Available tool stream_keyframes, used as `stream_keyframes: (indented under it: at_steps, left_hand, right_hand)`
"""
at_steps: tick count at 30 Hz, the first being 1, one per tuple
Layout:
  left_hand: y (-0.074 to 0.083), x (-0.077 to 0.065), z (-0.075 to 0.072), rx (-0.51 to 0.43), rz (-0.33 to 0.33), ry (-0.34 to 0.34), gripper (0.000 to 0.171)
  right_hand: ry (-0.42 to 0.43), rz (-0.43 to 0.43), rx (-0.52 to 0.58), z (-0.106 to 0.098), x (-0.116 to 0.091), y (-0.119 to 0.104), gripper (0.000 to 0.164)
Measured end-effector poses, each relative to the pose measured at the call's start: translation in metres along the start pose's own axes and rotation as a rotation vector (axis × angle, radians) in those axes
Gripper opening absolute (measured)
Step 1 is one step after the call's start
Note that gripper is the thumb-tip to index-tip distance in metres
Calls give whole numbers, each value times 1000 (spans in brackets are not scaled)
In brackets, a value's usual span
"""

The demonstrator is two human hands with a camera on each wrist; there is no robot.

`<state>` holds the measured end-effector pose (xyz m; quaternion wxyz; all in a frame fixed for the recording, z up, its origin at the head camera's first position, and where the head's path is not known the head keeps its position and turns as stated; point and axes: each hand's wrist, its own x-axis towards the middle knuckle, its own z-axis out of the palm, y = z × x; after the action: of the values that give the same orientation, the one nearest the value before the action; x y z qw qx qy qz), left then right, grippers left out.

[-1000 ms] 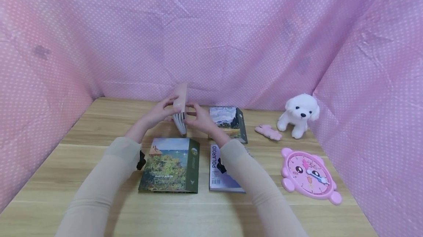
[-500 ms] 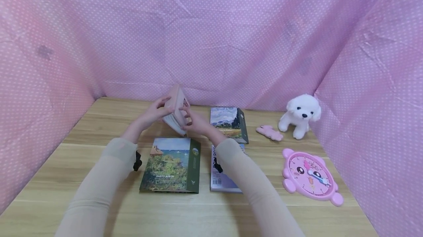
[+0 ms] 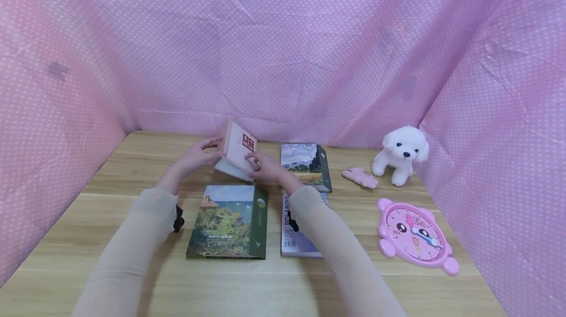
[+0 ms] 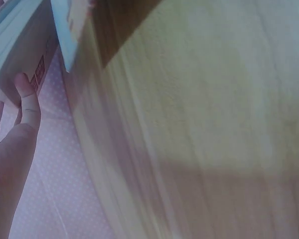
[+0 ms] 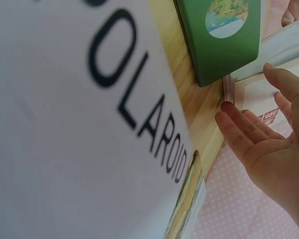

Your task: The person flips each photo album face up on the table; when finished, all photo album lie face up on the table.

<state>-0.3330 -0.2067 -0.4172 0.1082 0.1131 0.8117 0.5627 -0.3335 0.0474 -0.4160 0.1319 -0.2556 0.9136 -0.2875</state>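
Note:
A thick pale pink book [image 3: 236,147] with red square lettering on its cover leans at the back of the table, tilted with the cover facing up and right. My left hand [image 3: 194,156] holds it by the left edge; in the left wrist view the thumb lies against the book [image 4: 27,55]. My right hand [image 3: 268,168] is at the lower right of the cover, and in the right wrist view its fingers [image 5: 239,134] are mostly straight beside the book [image 5: 251,97]. A photo album [image 3: 227,221] with a seaside painting lies flat just in front.
On the right lie a lilac POLAROID album [image 3: 300,245], partly under my right sleeve, and another painted album [image 3: 302,162] behind it. Farther right are a flat pink piece [image 3: 360,177], a white plush dog [image 3: 400,155] and a pink toy clock [image 3: 415,233]. Pink dotted cloth [image 3: 283,61] surrounds the table.
The book has turned from nearly edge-on and upright to tilted, so its lettered cover now shows. My left hand moved left and slightly down; my right hand slid down along the cover.

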Motion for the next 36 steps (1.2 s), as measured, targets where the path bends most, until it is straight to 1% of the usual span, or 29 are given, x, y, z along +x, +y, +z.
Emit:
stream_keyframes:
  at_steps: [2, 5, 11, 17, 20, 23, 26, 28, 32, 33, 36]
  left_hand:
    - [-7, 2, -1, -4, 4, -6, 77]
    - [-12, 3, -2, -30, 2, -20, 76]
    - [-21, 0, -4, -19, -18, -55, 76]
    - [-28, -2, -3, -40, -32, -86, 78]
    - [-30, -3, -1, -9, -50, -85, 80]
    - [-30, -3, 0, 37, -58, -83, 80]
    - [-31, -3, 1, 61, -63, -76, 82]
    - [-33, -2, 0, 66, -60, -73, 82]
    - [-36, -3, -2, 57, -34, -76, 81]
    - [-36, -3, -2, 61, -24, -76, 81]
    - [-33, -6, -3, 83, -21, -57, 79]
  right_hand:
    - [0, -8, -18, 0, 0, 1, 56]
    - [1, -25, -55, 1, 1, 3, 54]
    - [-12, -44, -125, 1, 2, 4, 48]
    - [-29, -42, -144, 1, 1, 5, 44]
    - [-35, -35, -133, 1, 0, 6, 42]
    - [-45, -27, -117, 1, -2, 5, 41]
    - [-60, -17, -118, 0, -5, 4, 42]
    - [-72, -14, -121, -1, -6, 4, 42]
    - [-97, -29, -117, -3, -9, 6, 43]
    - [-104, -32, -115, -4, -9, 6, 43]
    - [-114, -36, -123, -6, -11, 6, 43]
